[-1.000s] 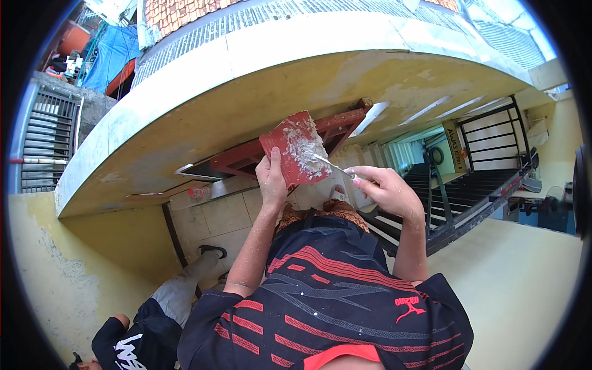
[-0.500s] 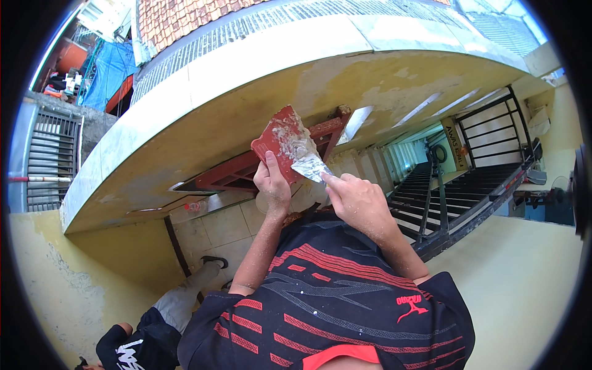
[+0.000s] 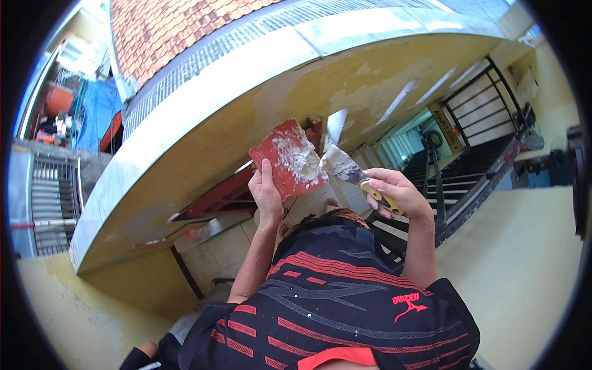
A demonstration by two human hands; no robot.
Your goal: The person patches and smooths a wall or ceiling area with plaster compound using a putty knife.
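Note:
My left hand (image 3: 266,192) grips a flat red plastic board (image 3: 271,151) by its near edge, thumb on top. White putty (image 3: 302,159) is smeared over the board, thickest toward its right side. In my right hand (image 3: 398,194) is a putty knife with a yellow and black handle (image 3: 383,198). Its broad metal blade (image 3: 343,165) carries putty and points up and left, close to the board's right edge. Whether blade and putty on the board touch, I cannot tell. Pale specks dot both forearms.
A low yellow wall with a pale ledge (image 3: 259,46) curves ahead of me. Black metal stair railings (image 3: 468,179) stand at the right, and a red wooden frame (image 3: 216,196) lies below the board. Another person's dark sleeve (image 3: 137,357) shows at the lower left.
The putty knife has come off the board's face to its right and turned, so its handle now shows. The view has shifted, and less of the other person is visible.

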